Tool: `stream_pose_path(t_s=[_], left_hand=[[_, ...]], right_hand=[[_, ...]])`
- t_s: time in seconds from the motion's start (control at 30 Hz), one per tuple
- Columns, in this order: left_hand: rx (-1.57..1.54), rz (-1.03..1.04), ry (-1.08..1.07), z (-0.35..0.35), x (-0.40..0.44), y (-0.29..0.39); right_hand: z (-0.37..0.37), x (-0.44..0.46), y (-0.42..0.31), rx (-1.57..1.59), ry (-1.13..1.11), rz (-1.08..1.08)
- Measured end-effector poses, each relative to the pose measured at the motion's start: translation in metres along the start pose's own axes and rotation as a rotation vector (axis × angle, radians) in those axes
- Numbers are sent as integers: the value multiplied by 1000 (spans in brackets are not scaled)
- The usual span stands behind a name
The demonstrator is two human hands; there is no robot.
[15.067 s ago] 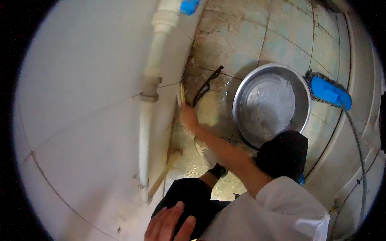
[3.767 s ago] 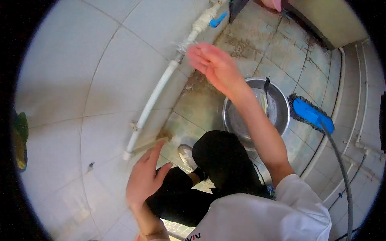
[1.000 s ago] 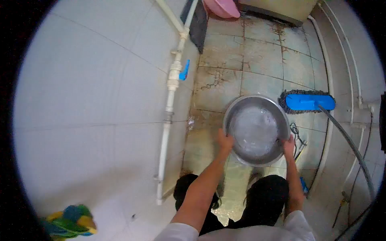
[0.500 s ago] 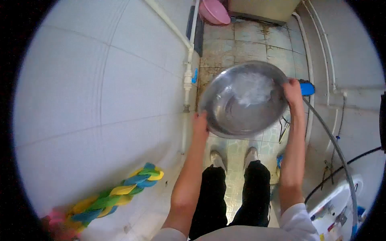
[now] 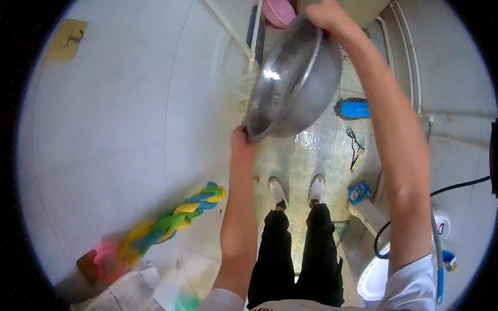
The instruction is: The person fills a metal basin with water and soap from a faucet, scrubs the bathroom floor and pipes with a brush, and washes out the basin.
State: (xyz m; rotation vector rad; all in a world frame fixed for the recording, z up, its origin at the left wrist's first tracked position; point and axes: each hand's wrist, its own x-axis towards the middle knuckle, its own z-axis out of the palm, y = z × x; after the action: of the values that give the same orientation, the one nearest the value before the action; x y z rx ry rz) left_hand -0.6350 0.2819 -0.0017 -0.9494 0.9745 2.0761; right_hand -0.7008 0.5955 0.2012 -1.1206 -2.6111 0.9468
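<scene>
A large metal basin point(image 5: 311, 88) is tipped steeply on its side, its mouth turned toward the left wall. My right hand point(image 5: 327, 14) grips its raised upper rim, fingers closed round the edge. Low on the near left side, my left hand point(image 5: 243, 140) is closed on the rim. Water seems to spill along the wall and floor left of the basin, though it is blurred. Most of the basin's inside is hidden by the tilt.
Against the left wall hangs a braided yellow, green and blue towel point(image 5: 176, 220). A pink basin point(image 5: 279, 12) lies far ahead. On the right are a blue mop head point(image 5: 355, 109), a blue packet point(image 5: 359, 192) and a white sink point(image 5: 374, 277). White pipes run along both walls.
The basin has gone from nearly level, with water inside, to tipped toward the left wall. My right hand rose forward and leftward; my left hand shifted slightly left and up.
</scene>
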Motion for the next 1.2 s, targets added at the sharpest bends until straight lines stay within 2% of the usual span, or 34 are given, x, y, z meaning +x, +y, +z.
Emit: stream_pose_path(t_s=[0.1, 0.17, 0.23, 0.3, 0.37, 0.4, 0.5, 0.57, 0.63, 0.67, 0.73, 0.77, 0.83, 0.9, 0.93, 0.97, 1.03, 1.07, 1.13, 1.17, 1.2], left_hand=[[-110, -167, -39, 7, 8, -46], [-148, -256, -76, 23, -9, -81], [-156, -285, -77, 7, 8, -127], [-162, -312, -78, -18, 25, -164], [-145, -317, -71, -46, 36, -192], [-174, -354, -69, -68, 42, -200], [-88, -310, 56, -50, 4, -188], [-68, -260, 65, -79, 20, -172], [-30, -162, 79, -117, 45, -146], [4, -127, 49, -113, 42, -125], [84, -59, -48, -80, 16, -72], [110, -7, -22, -61, 3, -51], [137, 40, 8, -46, 0, -39], [122, -19, -90, -39, 9, -41], [61, -77, -39, -42, 18, -52], [61, -93, -47, -39, 18, -64], [-22, -275, 1, -32, 15, -91], [41, -268, -7, -23, 7, -101], [69, -278, 2, -72, 41, -118], [97, -277, 12, -89, 52, -123], [98, -270, 10, -78, 41, -120]], right_hand=[[-6, 2, 42, -90, 41, -28], [-13, -3, 80, -140, -47, -85], [-9, -1, 133, -176, 53, 39], [-8, -13, 187, -54, 44, 153], [-10, -33, 232, -181, 14, 184], [-12, -46, 248, -147, -32, 241], [13, -69, 298, -63, -52, 342], [23, -75, 302, -11, -19, 387], [35, -75, 272, -66, -135, 255], [39, -73, 253, -62, -185, 190], [26, -80, 167, 320, -123, 311], [42, -54, 168, 267, -121, 54], [39, -36, 133, 177, -22, 47], [30, -31, 128, 128, 19, 45], [23, -31, 129, 81, 56, 35], [15, -36, 137, 67, 64, 42], [-8, -59, 164, -85, -65, 198], [-14, -76, 181, -64, -45, 175], [-3, -94, 241, -36, -65, 197], [18, -103, 292, 34, -78, 277], [38, -111, 344, 103, -86, 358]])
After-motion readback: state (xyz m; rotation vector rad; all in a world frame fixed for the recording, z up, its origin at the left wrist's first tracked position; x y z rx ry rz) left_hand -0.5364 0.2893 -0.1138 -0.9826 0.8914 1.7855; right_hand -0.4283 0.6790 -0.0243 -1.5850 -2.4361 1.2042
